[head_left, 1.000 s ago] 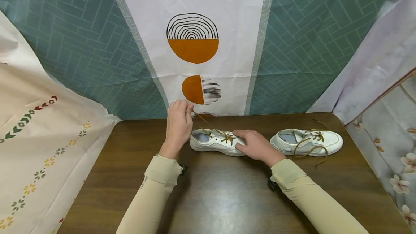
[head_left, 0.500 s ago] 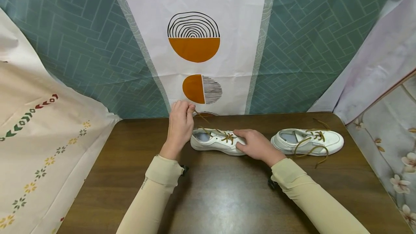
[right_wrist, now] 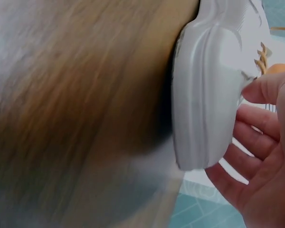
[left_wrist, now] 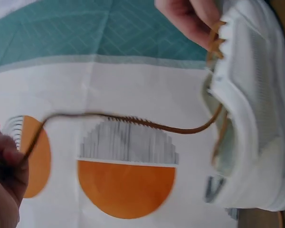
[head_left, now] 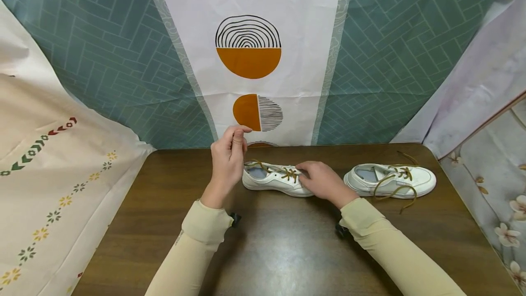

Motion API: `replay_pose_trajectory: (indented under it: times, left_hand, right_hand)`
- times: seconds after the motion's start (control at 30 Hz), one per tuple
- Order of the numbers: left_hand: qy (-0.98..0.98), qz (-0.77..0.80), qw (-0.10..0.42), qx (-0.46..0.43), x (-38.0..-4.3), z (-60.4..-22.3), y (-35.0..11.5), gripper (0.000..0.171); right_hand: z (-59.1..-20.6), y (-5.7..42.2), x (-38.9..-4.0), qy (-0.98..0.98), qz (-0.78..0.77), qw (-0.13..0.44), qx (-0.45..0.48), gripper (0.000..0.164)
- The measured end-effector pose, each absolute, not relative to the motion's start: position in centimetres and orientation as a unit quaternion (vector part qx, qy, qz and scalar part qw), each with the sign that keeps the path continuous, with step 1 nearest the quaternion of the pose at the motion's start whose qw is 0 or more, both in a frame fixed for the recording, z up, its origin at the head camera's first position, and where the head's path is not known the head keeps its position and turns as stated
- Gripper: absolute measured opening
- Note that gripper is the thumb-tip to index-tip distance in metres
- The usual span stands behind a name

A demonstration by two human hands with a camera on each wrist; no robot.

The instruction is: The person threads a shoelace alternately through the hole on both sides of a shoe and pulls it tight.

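Note:
A white sneaker (head_left: 273, 184) with brown laces lies on the table, its toe pointing right. My left hand (head_left: 228, 161), raised beside its heel, pinches the end of a brown shoelace (left_wrist: 180, 130). In the left wrist view that lace runs slack from the fingers to the shoe's opening. My right hand (head_left: 322, 181) holds the sneaker at its toe. The right wrist view shows the thumb (right_wrist: 261, 90) on the upper just below the lacing, with the other fingers reaching round the toe's far side, their tips partly hidden.
To the right lies a second white sneaker (head_left: 419, 182), its brown laces (head_left: 404, 186) trailing loose over its side onto the brown wooden table (head_left: 172, 214). A patterned cloth (head_left: 304, 58) hangs behind the table's back edge, with more cloth hanging on both sides.
My left hand has turned at the wrist, its thumb now facing the camera, and the lace it pulled taut upward has gone slack. My right hand stays at the toe.

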State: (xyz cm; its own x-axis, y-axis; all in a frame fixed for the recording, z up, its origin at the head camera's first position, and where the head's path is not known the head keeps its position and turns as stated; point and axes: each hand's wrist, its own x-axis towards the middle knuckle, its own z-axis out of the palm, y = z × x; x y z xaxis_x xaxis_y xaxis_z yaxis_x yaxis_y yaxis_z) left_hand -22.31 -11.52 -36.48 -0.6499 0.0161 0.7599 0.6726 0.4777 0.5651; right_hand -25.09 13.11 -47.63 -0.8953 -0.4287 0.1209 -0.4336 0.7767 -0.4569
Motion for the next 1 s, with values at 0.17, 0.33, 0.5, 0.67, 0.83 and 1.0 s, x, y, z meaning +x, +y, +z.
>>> replay_pose_trajectory:
  times: [0.17,0.33,0.5,0.67,0.83,1.0]
  left_hand:
    - [-0.839,-0.419,0.312,-0.156,-22.2,-36.3,-11.4,0.028]
    - [-0.904,-0.379,0.154,-0.128,-22.9,-38.4,-11.9,0.038]
    - [-0.92,-0.356,0.083,-0.142,-23.6,-40.2,-12.2,0.033]
    - [-0.922,-0.36,0.042,-0.139,-24.3,-41.4,-12.1,0.013]
    - [-0.937,-0.314,0.038,-0.149,-24.6,-42.4,-12.1,0.005]
    - [-0.957,-0.184,0.109,-0.195,-24.6,-42.9,-11.9,0.004]
  right_hand:
    - [-47.4,12.4,-24.7,-0.937,0.261,0.045,0.227,0.028]
    - [-46.9,11.4,-24.2,-0.916,0.294,0.101,0.255,0.017]
    - [-46.4,10.3,-23.7,-0.916,0.271,0.079,0.284,0.017]
    - [-46.4,9.6,-23.5,-0.932,0.24,0.056,0.266,0.021]
    - [-46.7,9.4,-23.4,-0.929,0.244,0.064,0.27,0.022]
    - [-47.0,9.2,-23.4,-0.921,0.275,0.068,0.269,0.017]
